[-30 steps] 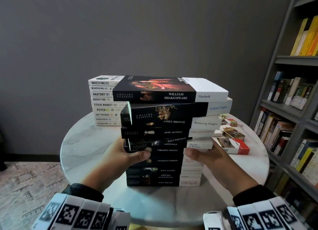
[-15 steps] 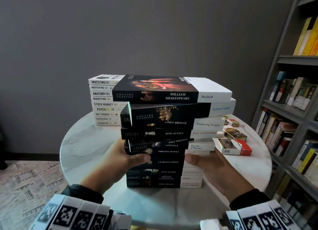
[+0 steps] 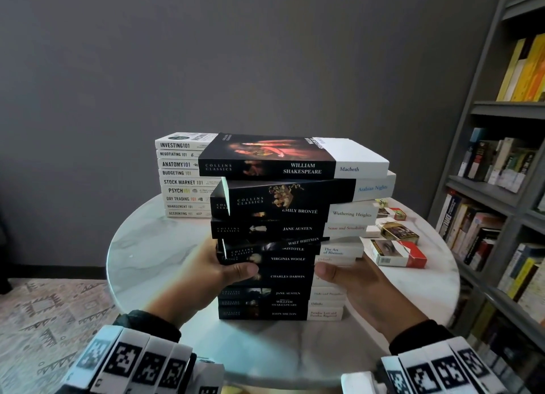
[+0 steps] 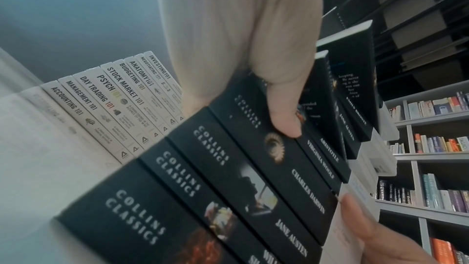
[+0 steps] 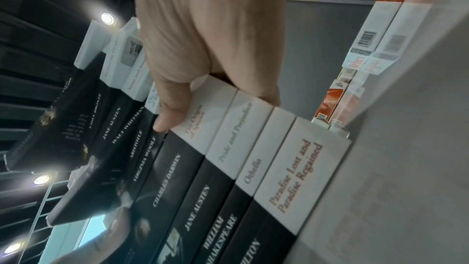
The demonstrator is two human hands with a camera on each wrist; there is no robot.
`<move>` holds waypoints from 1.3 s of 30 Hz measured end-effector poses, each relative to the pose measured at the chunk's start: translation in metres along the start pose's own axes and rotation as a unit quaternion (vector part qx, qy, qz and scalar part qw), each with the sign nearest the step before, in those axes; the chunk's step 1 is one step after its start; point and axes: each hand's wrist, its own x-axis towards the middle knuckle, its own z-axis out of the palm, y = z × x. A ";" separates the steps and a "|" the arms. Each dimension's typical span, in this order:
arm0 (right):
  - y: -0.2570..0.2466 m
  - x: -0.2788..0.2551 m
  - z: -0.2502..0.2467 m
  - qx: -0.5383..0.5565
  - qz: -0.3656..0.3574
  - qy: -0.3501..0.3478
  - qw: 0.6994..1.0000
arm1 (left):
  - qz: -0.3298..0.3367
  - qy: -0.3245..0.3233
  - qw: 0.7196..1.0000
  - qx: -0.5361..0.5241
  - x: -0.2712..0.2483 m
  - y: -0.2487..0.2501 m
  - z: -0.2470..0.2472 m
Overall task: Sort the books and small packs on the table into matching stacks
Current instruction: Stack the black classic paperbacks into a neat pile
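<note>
Both hands clasp the black book stack on the table.
Left hand and right hand grip its sides, thumbs across the spines.

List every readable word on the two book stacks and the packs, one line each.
"COLLINS CLASSICS / WILLIAM SHAKESPEARE / Macbeth": top black book.
"Arabian Nights": second book.
"EMILY BRONTË / Wuthering Heights": third book.
"CHARLES DARWIN": book between both thumbs.
"Paradise Lost and Paradise Regained": bottom book.
"INVESTING101", "ANATOMY101", "PSYCH101": white stack.
Packs: print too small.

Reading room: packed bookshelves
</note>
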 end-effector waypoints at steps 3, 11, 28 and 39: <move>0.000 -0.003 0.001 -0.005 -0.010 -0.003 1.000 | 0.004 0.006 1.000 -0.012 -0.002 -0.002 0.000; -0.017 -0.002 0.006 0.031 -0.050 0.023 0.998 | 0.036 0.057 0.998 -0.020 -0.002 0.001 0.005; -0.015 -0.001 0.009 0.022 -0.023 0.001 0.999 | 0.030 0.044 0.998 -0.045 -0.003 0.006 0.011; -0.013 -0.001 0.009 0.009 -0.016 0.009 1.000 | 0.029 0.054 0.997 -0.054 -0.005 0.009 0.014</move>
